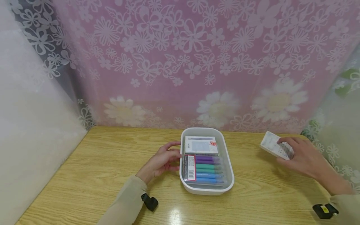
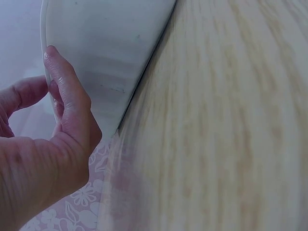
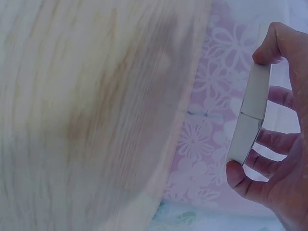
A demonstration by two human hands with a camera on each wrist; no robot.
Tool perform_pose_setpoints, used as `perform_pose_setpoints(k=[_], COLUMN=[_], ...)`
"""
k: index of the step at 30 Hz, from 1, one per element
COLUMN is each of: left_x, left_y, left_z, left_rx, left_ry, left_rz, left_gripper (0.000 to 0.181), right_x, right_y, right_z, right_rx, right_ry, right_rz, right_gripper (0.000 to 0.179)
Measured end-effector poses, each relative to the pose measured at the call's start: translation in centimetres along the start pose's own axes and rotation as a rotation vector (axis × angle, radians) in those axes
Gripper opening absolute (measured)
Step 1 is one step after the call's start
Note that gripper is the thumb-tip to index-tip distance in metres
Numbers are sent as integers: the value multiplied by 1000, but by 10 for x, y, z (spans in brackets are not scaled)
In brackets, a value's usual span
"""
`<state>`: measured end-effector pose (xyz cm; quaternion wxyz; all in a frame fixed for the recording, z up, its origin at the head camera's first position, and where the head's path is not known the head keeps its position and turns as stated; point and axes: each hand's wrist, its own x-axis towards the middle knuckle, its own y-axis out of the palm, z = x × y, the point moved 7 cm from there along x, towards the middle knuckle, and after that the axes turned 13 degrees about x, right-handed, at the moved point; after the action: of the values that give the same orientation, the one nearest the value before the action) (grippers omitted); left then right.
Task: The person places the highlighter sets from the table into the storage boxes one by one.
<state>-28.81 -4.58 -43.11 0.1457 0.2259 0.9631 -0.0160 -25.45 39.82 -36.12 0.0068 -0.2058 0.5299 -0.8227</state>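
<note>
A white plastic bin (image 1: 206,191) with rounded corners stands on the table. My left hand (image 1: 161,161) is at its left side; in the left wrist view, the bent fingers (image 2: 72,94) lie on the outer wall and the thumb meets the rim. Inside the bin, a white box (image 1: 201,146) with a red mark lies behind a clear pack of purple, green and blue pens (image 1: 206,168). Off to the right, my right hand (image 1: 303,156) grips a small white box (image 1: 271,143) with dark print, held tilted above the table. Its thin side (image 3: 250,103) shows between thumb and fingers.
The wood-grain table (image 1: 118,150) runs back to a pink flowered curtain (image 1: 168,62). Pale sheeting hangs at the left and right sides. A black device (image 1: 149,201) is strapped to the left sleeve, another (image 1: 324,211) to the right.
</note>
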Motion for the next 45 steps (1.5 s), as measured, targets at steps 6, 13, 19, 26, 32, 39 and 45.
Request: perform_pose_setpoints(k=[6,13,19,26,32,39,45], left_x=[0,-1,0,0,1,2,2], left_y=[0,0,0,-1,-2,-1,-1], left_z=[0,0,1,1,2,2,2], left_rx=[2,5,8,6,8,7,1], left_ry=[0,4,5,4,0,-4,-4], left_rz=[-2,-8,-11,-12,-10,-13,-14], left_gripper=[59,60,59,60,60,60,61], right_x=[0,0,0,4,8,14,20], right_y=[-1,4,4,8,10,14,15], right_z=[15,29,42,54,66,79,93], right_rx=[11,7,8,-7,1,16,16], right_ry=[-50,-44,-58,-90,-140,-185,-232], right_rz=[-40,-11,-12,-21,-31,-34,-43], right_gripper=[53,53,52,53,53,53,48])
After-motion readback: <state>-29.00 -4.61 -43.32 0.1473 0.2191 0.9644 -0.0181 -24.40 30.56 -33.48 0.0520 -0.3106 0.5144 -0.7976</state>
